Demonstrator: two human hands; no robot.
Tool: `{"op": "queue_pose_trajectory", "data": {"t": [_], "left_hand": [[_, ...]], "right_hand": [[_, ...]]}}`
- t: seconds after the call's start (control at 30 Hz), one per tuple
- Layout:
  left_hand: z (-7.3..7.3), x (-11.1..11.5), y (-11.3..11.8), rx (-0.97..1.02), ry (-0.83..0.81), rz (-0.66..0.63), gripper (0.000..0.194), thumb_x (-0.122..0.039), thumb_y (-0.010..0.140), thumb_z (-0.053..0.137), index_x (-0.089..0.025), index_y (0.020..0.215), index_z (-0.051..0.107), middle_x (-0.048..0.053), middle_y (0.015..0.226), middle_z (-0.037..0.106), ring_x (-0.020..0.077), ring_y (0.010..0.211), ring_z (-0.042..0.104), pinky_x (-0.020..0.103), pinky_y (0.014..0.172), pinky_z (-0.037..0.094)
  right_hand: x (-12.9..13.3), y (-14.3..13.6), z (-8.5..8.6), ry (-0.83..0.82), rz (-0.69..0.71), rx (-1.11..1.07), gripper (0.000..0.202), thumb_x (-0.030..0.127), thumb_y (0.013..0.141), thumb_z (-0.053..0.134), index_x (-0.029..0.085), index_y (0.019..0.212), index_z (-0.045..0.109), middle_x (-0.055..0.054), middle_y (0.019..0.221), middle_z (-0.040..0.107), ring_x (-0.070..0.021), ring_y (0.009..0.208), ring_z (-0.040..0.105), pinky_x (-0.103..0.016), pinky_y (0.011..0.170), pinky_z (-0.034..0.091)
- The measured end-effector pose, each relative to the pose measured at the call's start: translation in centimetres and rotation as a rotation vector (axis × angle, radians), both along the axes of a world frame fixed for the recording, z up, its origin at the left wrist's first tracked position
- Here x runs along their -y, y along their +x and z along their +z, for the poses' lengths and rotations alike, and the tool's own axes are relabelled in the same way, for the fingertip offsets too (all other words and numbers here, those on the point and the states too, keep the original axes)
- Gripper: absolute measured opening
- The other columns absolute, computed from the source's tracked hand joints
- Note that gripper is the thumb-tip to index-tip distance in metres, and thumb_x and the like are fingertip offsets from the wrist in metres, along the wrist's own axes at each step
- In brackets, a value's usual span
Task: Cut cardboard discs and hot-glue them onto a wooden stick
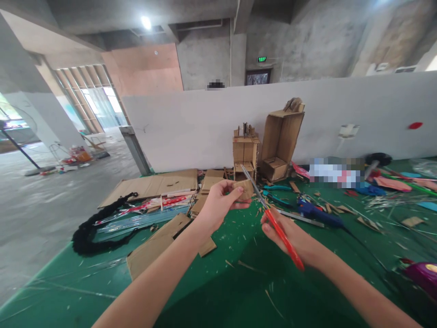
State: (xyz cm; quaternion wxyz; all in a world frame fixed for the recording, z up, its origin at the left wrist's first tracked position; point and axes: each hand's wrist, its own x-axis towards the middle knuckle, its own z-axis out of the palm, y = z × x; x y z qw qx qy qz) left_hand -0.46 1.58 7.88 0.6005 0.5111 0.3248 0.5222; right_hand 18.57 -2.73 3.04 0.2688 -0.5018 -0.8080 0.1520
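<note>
The left hand pinched a small cardboard piece between the thumb and the fingers, above the middle of the table. The right hand was closed around the red handles of the scissors, whose blades pointed up and away beside the piece's right edge; whether they touched it was hard to tell from this angle.

Beyond the hands, the blade tips cut across the view of the lower part of a small cardboard structure. A taller cardboard structure stood just to its right, both of them in front of a white partition. Right of the scissors, a teal-handled tool, a long flat strip and a blue glue gun lay close together, with the right hand near the strip's end.

On the left, the forearm hid part of a flat cardboard panel. Behind that lay clear-wrapped sticks, a curled black fuzzy strand and a wide cardboard sheet. Scraps littered the green tabletop, and a purple object sat at the far right edge.
</note>
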Motion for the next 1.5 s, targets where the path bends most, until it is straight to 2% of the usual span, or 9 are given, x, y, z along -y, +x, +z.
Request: {"op": "queue_pose_trajectory", "data": {"t": [0.2, 0.33, 0.47, 0.6, 0.7, 1.03, 1.2, 1.37, 1.5], "left_hand": [[0.3, 0.3, 0.0, -0.013, 0.010, -0.030, 0.014, -0.021, 0.077, 0.065, -0.012, 0.079, 0.054, 0.007, 0.079, 0.066, 0.0168, 0.067, 0.069, 0.028, 0.062, 0.057], [0.3, 0.3, 0.0, -0.001, 0.018, -0.021, 0.019, -0.025, 0.075, 0.067, -0.012, 0.077, 0.054, 0.005, 0.075, 0.063, 0.0167, 0.066, 0.068, 0.028, 0.059, 0.057], [0.3, 0.0, -0.1, 0.088, -0.001, 0.055, 0.022, -0.029, 0.073, 0.069, -0.013, 0.075, 0.054, 0.001, 0.072, 0.060, 0.0141, 0.064, 0.065, 0.025, 0.053, 0.055], [0.4, -0.5, -0.4, 0.153, 0.006, 0.144, 0.024, -0.029, 0.069, 0.072, -0.014, 0.079, 0.055, -0.001, 0.073, 0.059, 0.0125, 0.062, 0.064, 0.022, 0.050, 0.053], [0.4, -0.5, -0.4, 0.157, 0.015, 0.161, 0.024, -0.028, 0.069, 0.072, -0.014, 0.079, 0.055, -0.001, 0.071, 0.058, 0.0126, 0.062, 0.064, 0.021, 0.050, 0.052], [0.1, -0.1, 0.1, 0.064, 0.035, 0.077, 0.022, -0.028, 0.072, 0.069, -0.011, 0.081, 0.060, 0.004, 0.079, 0.062, 0.0142, 0.066, 0.064, 0.026, 0.056, 0.056], [0.1, -0.1, 0.0, 0.105, 0.020, 0.125, 0.023, -0.029, 0.071, 0.070, -0.012, 0.078, 0.057, 0.001, 0.075, 0.059, 0.0138, 0.063, 0.064, 0.027, 0.056, 0.056], [0.1, -0.2, 0.0, 0.103, 0.044, 0.127, 0.026, -0.031, 0.069, 0.072, -0.012, 0.076, 0.055, 0.000, 0.074, 0.057, 0.0144, 0.063, 0.064, 0.027, 0.055, 0.056], [0.2, -0.1, 0.0, 0.078, 0.046, 0.112, 0.026, -0.031, 0.069, 0.071, -0.012, 0.077, 0.056, 0.000, 0.076, 0.058, 0.0141, 0.063, 0.064, 0.026, 0.054, 0.055]], "right_hand": [[-0.4, -0.6, 0.3, 0.068, -0.206, 0.045, 0.039, 0.050, 0.089, 0.032, 0.024, 0.061, 0.039, -0.001, 0.054, 0.052, -0.0180, 0.049, 0.050, -0.030, 0.052, 0.036], [-0.6, -0.6, 0.1, 0.118, -0.263, 0.024, 0.039, 0.051, 0.087, 0.034, 0.023, 0.063, 0.046, 0.000, 0.048, 0.050, -0.0172, 0.044, 0.049, -0.028, 0.048, 0.034], [-0.7, -0.3, -0.4, 0.135, -0.206, 0.027, 0.039, 0.053, 0.086, 0.038, 0.021, 0.068, 0.052, -0.001, 0.050, 0.052, -0.0167, 0.046, 0.051, -0.027, 0.048, 0.036], [-0.8, 0.0, -1.1, 0.039, -0.061, -0.081, 0.040, 0.052, 0.088, 0.034, 0.019, 0.086, 0.055, -0.006, 0.073, 0.063, -0.0199, 0.065, 0.061, -0.030, 0.059, 0.045], [-0.9, -0.1, -1.4, -0.028, -0.026, -0.170, 0.043, 0.053, 0.088, 0.034, 0.017, 0.093, 0.055, -0.009, 0.084, 0.065, -0.0224, 0.074, 0.063, -0.032, 0.064, 0.048], [-0.5, -0.5, -0.9, -0.039, -0.056, -0.180, 0.039, 0.051, 0.088, 0.035, 0.018, 0.090, 0.056, -0.007, 0.080, 0.064, -0.0223, 0.073, 0.062, -0.034, 0.063, 0.048], [-0.5, -0.3, -0.8, -0.071, -0.032, -0.159, 0.038, 0.053, 0.087, 0.035, 0.018, 0.087, 0.052, -0.003, 0.070, 0.058, -0.0198, 0.061, 0.059, -0.034, 0.058, 0.047], [-0.7, -0.2, -1.4, -0.044, 0.001, -0.205, 0.037, 0.054, 0.086, 0.037, 0.019, 0.085, 0.049, -0.005, 0.076, 0.057, -0.0189, 0.062, 0.057, -0.034, 0.059, 0.047], [-0.6, -0.3, -1.1, -0.068, -0.003, -0.203, 0.036, 0.052, 0.087, 0.036, 0.019, 0.088, 0.050, -0.003, 0.072, 0.057, -0.0177, 0.059, 0.056, -0.032, 0.056, 0.045]]}}
